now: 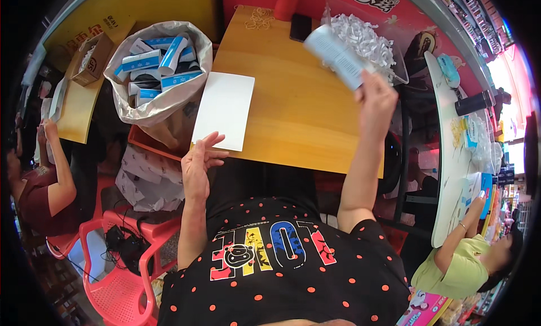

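My right hand (376,97) is closed on the lower end of a pale blue printed leaflet (336,55), raised over the far right of the wooden table (293,100). The leaflet's far end is a little blurred. Towards the table's left edge lies a white sheet of paper, or a stack of them (224,109); I cannot tell which. My left hand (200,162) is by the near left corner of this paper, fingers spread and nothing in them. Whether its fingertips touch the paper is unclear.
Left of the table stands a pale sack (124,109) full of rolled blue-and-white leaflets (142,61). A clear bin of white paper strips (360,35), a dark phone (301,27) and rubber bands (259,18) are at the far side. Other people sit left and right.
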The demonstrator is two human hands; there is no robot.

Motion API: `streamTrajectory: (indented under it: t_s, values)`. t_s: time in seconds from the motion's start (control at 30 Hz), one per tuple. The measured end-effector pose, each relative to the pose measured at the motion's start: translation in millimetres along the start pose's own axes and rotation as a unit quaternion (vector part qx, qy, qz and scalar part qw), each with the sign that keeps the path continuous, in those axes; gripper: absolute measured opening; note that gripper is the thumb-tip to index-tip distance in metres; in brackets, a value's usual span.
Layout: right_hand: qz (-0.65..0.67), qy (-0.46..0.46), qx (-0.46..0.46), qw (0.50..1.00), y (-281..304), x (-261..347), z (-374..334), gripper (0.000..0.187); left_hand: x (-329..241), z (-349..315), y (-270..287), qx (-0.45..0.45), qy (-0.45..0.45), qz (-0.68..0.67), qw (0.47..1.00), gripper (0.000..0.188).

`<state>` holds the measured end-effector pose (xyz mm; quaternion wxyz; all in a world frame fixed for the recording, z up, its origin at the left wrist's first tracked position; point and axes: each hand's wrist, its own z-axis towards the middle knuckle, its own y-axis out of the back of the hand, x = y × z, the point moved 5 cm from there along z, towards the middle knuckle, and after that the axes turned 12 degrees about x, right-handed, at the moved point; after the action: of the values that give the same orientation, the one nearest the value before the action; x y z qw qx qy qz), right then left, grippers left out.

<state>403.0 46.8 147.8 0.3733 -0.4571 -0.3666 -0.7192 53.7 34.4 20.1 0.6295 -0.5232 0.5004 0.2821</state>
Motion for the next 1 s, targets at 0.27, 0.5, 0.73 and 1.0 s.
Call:
streamTrajectory:
  t_s: [0.27, 0.5, 0.73, 1.0]
  values:
    - [-0.305, 0.042, 0.051, 0.95, 22.5, -75.4, 182.4, 0.034, 18.0, -16.8, -3.9, 0.052, 0.064, 0.043, 0.996, 0.031]
    - [-0.331, 0.039, -0.033, 0.942, 28.4, -84.5, 162.1, 0.029, 25.6, -42.3, 37.3, -0.011, 0.105, 0.078, 0.991, 0.027]
    - [-0.514, 0.099, 0.042, 0.851, 18.2, -99.8, 247.2, 0.029, 36.1, -51.9, 59.2, -0.062, 0.133, 0.057, 0.987, 0.026]
    - [-0.708, 0.037, 0.124, 0.695, 8.2, -160.1, 308.8, 0.025, 51.6, -64.5, 50.0, -0.04, 0.152, 0.087, 0.984, 0.026]
